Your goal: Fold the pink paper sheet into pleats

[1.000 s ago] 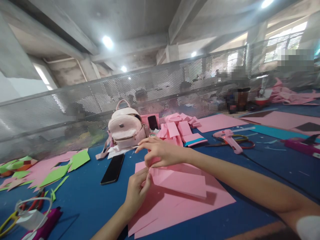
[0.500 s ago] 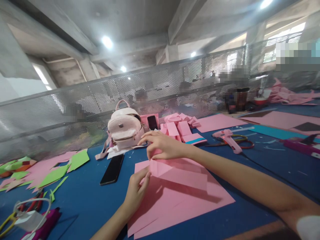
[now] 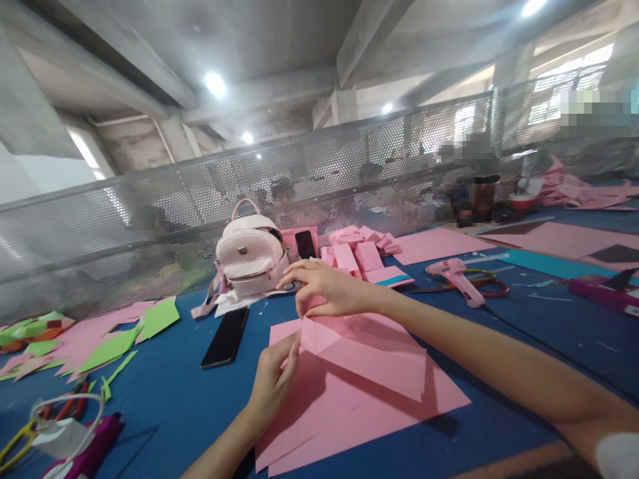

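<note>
A folded pink paper piece stands raised over flat pink sheets on the blue table. My right hand reaches across from the right and pinches the upper left end of this piece. Close by, my left hand has its thumb and fingers closed at the same end, on the paper's left edge. The exact spot where the left fingertips meet the paper is partly hidden. The long side of the folded piece slants down to the right and casts a shadow on the sheets.
A black phone lies left of the sheets, before a white backpack. Folded pink paper pieces are heaped behind my right hand. A pink glue gun and scissors lie to the right; green paper is far left.
The free right end of the folded pink piece has swung a little right and down. Both hands keep nearly the same place and grip.
</note>
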Motion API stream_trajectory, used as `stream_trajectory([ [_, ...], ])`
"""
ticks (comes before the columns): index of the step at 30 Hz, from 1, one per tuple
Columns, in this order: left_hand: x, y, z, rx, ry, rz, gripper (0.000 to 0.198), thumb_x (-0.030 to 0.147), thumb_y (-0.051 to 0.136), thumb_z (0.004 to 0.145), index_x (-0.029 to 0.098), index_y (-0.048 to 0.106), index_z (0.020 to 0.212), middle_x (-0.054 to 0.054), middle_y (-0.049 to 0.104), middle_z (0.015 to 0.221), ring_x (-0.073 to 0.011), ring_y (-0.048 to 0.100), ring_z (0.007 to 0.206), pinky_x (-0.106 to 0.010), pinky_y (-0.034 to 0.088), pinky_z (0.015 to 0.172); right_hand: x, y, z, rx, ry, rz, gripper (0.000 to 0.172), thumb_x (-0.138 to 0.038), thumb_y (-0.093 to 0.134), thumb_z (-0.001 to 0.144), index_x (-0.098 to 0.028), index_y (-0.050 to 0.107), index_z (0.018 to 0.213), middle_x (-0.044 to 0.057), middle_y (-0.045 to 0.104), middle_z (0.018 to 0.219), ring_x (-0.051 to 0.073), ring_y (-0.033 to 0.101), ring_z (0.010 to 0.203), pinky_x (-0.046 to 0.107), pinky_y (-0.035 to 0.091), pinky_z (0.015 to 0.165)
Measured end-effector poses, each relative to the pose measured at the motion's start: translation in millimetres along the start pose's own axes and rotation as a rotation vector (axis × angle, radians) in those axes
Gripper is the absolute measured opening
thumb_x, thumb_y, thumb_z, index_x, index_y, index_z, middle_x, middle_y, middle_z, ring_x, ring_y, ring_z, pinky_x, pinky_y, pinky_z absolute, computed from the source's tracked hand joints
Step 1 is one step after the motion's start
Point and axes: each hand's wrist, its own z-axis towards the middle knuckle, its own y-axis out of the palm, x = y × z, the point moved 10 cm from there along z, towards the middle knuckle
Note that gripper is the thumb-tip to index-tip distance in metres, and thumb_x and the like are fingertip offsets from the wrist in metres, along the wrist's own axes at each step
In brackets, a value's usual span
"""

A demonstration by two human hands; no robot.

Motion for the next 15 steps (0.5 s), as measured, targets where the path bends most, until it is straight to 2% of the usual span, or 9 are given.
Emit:
stream_trajectory([
  [3,2,-1.4,0,-0.001,-0.009,-0.025,0.044,0.039,0.032,0.104,0.019,0.068,0.120,-0.009,0.069,0.111,-0.0248,0.061,0.099,-0.031,0.042,0.092,1,-1,0,-0.002,0.001,-0.013,0.007,-0.016,0.076,0.083,-0.023,0.076,0.081,0.006,0.062,0.131,0.025,0.041,0.135,0.046,0.029,0.112],
  [7,5,4.4,0,-0.055,-0.032,-0.051,0.043,0.041,0.035,0.104,0.018,0.068,0.120,-0.009,0.070,0.111,-0.0246,0.062,0.097,-0.030,0.044,0.088,-3,3,0,-0.024,-0.002,-0.045,0.006,-0.018,0.075,0.085,-0.023,0.075,0.081,0.006,0.061,0.132,0.026,0.040,0.135,0.047,0.030,0.110],
  [11,1,7.5,2,-0.058,-0.080,-0.072,0.044,0.046,0.037,0.103,0.016,0.070,0.102,-0.006,0.068,0.093,-0.0212,0.059,0.083,-0.027,0.042,0.078,-12,17,-1,-0.075,-0.014,-0.149,0.008,-0.019,0.072,0.087,-0.022,0.073,0.080,0.007,0.059,0.134,0.028,0.041,0.134,0.047,0.031,0.108],
  [15,-13,4.9,0,0.000,-0.153,-0.090,0.052,0.057,0.040,0.099,0.017,0.059,0.070,0.000,0.052,0.066,-0.0154,0.043,0.063,-0.025,0.033,0.061,-24,29,-1,-0.100,-0.056,-0.232,0.009,-0.023,0.072,0.089,-0.021,0.072,0.080,0.008,0.056,0.139,0.028,0.039,0.135,0.045,0.031,0.108],
])
